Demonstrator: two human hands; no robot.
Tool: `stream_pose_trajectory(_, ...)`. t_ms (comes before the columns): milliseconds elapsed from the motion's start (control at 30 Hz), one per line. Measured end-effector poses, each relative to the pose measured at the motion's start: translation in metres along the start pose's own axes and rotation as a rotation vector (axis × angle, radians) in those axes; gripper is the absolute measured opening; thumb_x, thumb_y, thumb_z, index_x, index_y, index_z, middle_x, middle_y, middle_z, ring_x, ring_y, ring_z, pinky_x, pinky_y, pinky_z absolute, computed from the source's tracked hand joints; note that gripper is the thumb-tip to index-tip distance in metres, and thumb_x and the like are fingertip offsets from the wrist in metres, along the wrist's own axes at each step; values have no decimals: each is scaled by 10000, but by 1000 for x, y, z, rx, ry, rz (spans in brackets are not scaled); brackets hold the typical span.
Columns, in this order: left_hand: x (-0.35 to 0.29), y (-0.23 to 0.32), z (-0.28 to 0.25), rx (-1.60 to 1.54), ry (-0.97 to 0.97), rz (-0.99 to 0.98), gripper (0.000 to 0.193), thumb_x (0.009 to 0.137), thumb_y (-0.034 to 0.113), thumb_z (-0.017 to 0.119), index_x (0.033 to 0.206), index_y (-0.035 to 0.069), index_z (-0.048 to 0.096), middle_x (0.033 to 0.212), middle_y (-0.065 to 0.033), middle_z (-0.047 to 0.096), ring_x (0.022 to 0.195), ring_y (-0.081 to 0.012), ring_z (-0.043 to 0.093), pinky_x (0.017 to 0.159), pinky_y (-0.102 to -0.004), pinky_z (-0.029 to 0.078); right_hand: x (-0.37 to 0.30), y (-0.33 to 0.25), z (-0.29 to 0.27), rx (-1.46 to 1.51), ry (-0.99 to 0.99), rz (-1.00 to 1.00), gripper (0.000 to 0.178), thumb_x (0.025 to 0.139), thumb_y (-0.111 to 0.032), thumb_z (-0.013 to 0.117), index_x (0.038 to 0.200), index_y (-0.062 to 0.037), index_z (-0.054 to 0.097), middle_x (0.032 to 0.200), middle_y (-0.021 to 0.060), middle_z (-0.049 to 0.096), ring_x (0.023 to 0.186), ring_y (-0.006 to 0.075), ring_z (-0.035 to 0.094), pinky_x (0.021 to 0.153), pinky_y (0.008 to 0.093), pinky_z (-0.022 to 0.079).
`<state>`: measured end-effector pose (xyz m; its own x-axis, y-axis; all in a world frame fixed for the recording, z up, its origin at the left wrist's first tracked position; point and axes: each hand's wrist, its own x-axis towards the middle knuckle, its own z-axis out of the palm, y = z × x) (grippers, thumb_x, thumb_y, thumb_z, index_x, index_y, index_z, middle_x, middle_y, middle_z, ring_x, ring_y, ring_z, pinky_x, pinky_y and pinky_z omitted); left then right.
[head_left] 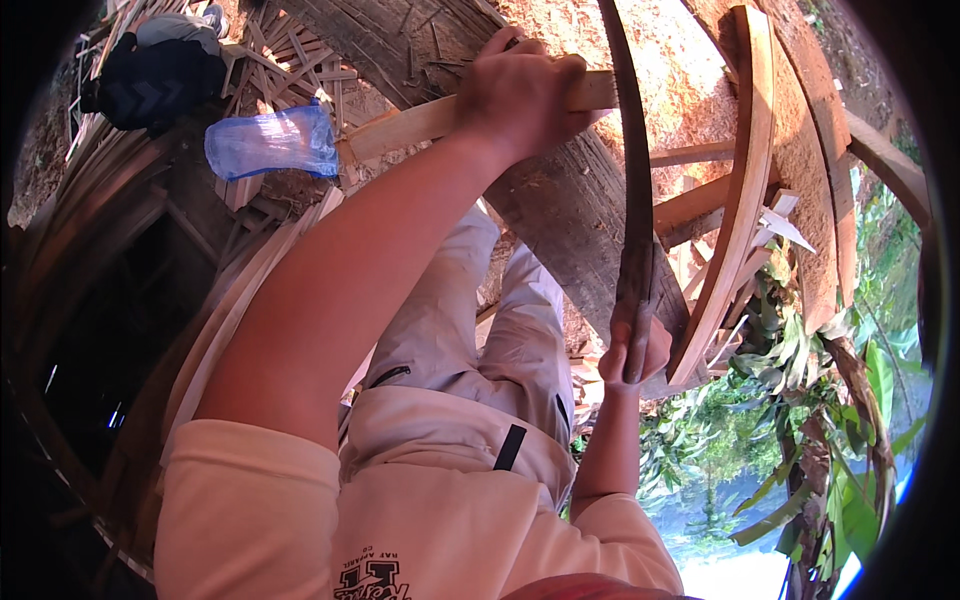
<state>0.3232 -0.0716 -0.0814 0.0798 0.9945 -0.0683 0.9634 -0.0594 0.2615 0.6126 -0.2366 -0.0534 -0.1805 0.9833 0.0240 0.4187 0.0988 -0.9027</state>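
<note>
Up at the far centre, my left hand (520, 95) has its grip closed around a pale wooden strip (420, 120) laid across a big dark log (560, 200). Right hand (632, 350), nearer and right of centre, is wrapped tight on the handle of a long curved blade (630, 150) running up past the strip. Blade edge sits just beside the left knuckles — a slip or glancing stroke could cut them, I'd judge. Strip could also skid off the rounded log. Blue plastic bag (270, 142) lies far left; sawdust heap (680, 90) behind.
</note>
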Motion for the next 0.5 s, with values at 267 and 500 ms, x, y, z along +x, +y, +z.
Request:
stream_pose_trajectory(267,5,-4,17,47,6,52,344,867,538,760,934,201,753,806,-44,756,900,-208,756,1039,-397,520,65,-16,26,0,-12,6,138,808,-86,651,834,50,653,620,127,540,503,288,547,507,363,422)
stream_pose_trajectory(500,2,-2,7,35,56,51,435,861,560,780,908,133,712,805,-108,751,825,-276,753,1021,-396,537,-2,-10,-6,4,-35,17,113,818,-65,640,786,43,643,631,146,563,516,335,577,534,388,475)
